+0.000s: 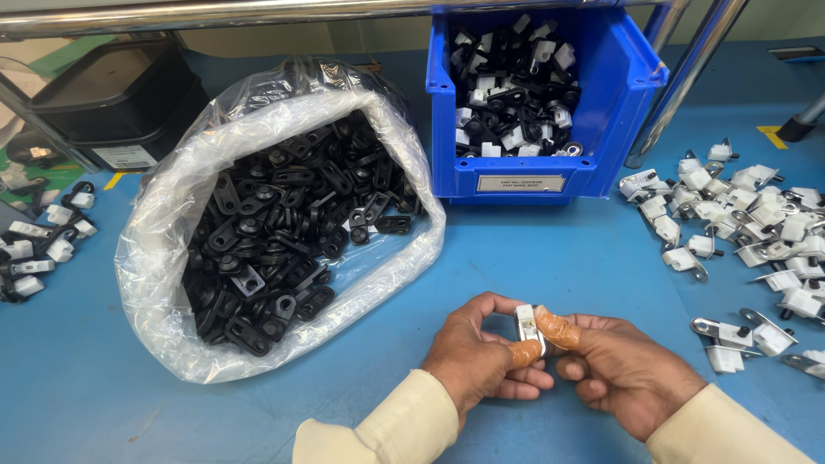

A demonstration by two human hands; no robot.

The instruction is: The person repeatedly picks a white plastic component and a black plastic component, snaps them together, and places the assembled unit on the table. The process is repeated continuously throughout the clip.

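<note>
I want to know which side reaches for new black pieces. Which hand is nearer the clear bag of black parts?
Left. The left hand is just right of the bag; the right hand lies farther right, both gripping one small metal part.

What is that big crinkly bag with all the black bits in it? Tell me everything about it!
The clear plastic bag is thin, shiny and crumpled, with its mouth rolled open towards the camera. It lies slumped on the blue table, left of the blue bin. It is heaped with small black plastic parts, flat pieces with round holes. Neither the left hand nor the right hand touches it.
</note>
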